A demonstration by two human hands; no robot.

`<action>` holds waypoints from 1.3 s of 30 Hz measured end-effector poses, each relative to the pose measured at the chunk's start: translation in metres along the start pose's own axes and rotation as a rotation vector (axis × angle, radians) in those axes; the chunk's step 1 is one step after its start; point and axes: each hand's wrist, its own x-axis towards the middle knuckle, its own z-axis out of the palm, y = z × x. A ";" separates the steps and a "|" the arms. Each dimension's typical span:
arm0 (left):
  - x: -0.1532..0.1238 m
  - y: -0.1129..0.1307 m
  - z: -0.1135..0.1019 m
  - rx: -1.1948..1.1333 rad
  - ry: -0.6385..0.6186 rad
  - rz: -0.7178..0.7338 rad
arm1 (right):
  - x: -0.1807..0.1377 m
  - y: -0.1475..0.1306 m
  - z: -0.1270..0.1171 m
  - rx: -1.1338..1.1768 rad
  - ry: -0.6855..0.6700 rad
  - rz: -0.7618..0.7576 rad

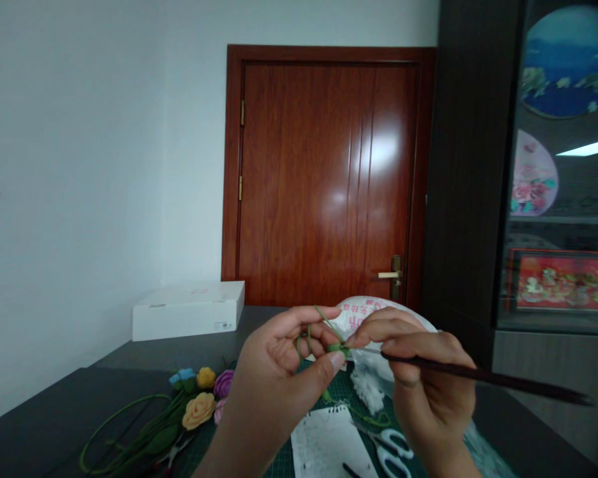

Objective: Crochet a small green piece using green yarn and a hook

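Observation:
Between thumb and fingers, my left hand [299,352] pinches a small green crochet piece [335,348]. Green yarn [329,322] loops over its raised index finger and round the other fingers. My right hand [428,365] grips a crochet hook [488,376] with a long dark handle, which points out to the right. The hook's thin metal shaft reaches to the green piece, and its tip is hidden at the stitches. The right fingertips are close to the piece, right beside the left thumb.
Below the hands lie a handwritten notepad [329,441], white-handled scissors [393,451] and white stuffing [367,392] on a green cutting mat. Crocheted flowers [199,410] rest at left. Behind are a white box [189,312] and a printed white bag [373,307].

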 end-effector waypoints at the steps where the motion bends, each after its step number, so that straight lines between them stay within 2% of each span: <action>1: 0.000 0.000 0.000 0.016 0.013 0.015 | 0.000 -0.001 -0.001 -0.063 -0.046 -0.041; 4: 0.000 0.002 0.003 0.048 0.046 0.008 | 0.001 -0.007 0.000 -0.290 -0.158 -0.102; 8: -0.003 0.002 0.004 0.040 0.064 0.040 | 0.000 -0.014 0.009 -0.438 -0.103 -0.091; 10: -0.003 -0.002 0.003 -0.007 0.048 0.051 | 0.000 -0.013 0.011 -0.430 -0.099 -0.103; 15: -0.001 -0.007 0.001 -0.154 -0.012 -0.049 | -0.007 0.005 0.007 -0.287 -0.114 -0.059; 18: -0.001 -0.003 0.002 -0.200 -0.019 -0.097 | -0.019 0.019 0.007 -0.198 -0.065 -0.066; 20: -0.002 -0.001 0.004 -0.207 0.001 -0.127 | -0.026 0.024 0.009 -0.190 -0.002 -0.055; 23: -0.004 0.000 0.009 -0.179 0.059 -0.148 | -0.031 0.023 0.018 -0.315 0.091 -0.111; 26: -0.007 -0.001 0.015 -0.086 0.184 -0.054 | -0.027 0.016 0.027 -0.504 0.088 -0.237; 28: -0.007 -0.002 0.016 -0.008 0.213 0.027 | -0.022 0.010 0.029 -0.577 0.059 -0.239; 32: -0.002 -0.002 0.011 0.067 0.129 0.029 | -0.017 0.005 0.021 -0.551 0.038 -0.150; 35: 0.003 -0.002 0.004 0.120 0.115 0.029 | -0.016 0.003 0.013 -0.480 0.045 -0.056; 37: 0.005 -0.002 0.001 0.127 0.093 0.039 | -0.013 0.002 0.011 -0.389 0.098 0.090; 39: 0.005 0.000 -0.002 0.054 0.038 0.005 | -0.007 0.002 0.011 -0.189 0.159 0.294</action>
